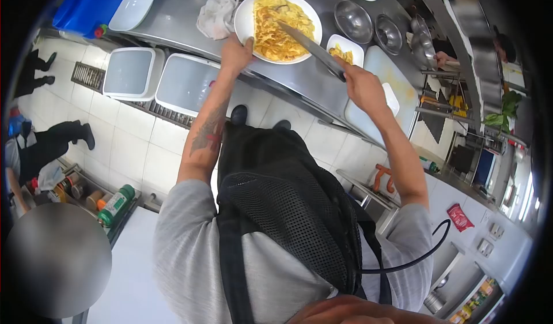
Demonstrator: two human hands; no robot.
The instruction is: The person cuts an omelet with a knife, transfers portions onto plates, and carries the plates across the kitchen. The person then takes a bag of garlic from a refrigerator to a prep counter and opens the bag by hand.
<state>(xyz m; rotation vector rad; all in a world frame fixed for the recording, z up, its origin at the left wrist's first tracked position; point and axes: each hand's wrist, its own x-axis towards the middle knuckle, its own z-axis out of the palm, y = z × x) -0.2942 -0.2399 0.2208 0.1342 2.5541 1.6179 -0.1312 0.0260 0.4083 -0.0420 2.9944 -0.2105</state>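
Note:
A white plate (243, 21) holding a folded yellow omelette (279, 27) is at the edge of the steel counter. My left hand (236, 54) grips the plate's near left rim, thumb on top. In my right hand (364, 87) is a large knife (311, 46), its blade reaching left over the plate with the tip on the omelette. Whether the tip cuts in or only rests there I cannot tell. Just right of the plate, below the blade, a small square white dish (355, 48) contains yellow pieces. A crumpled white cloth (216, 16) lies left of the plate.
Steel bowls (353, 21) stand behind the small dish. A white cutting board (377, 64) lies near my right forearm. Lidded white bins (187, 85) sit under the counter. At far left are a blue tub (86, 4) and a white dish (132, 11). Other people stand at left and right.

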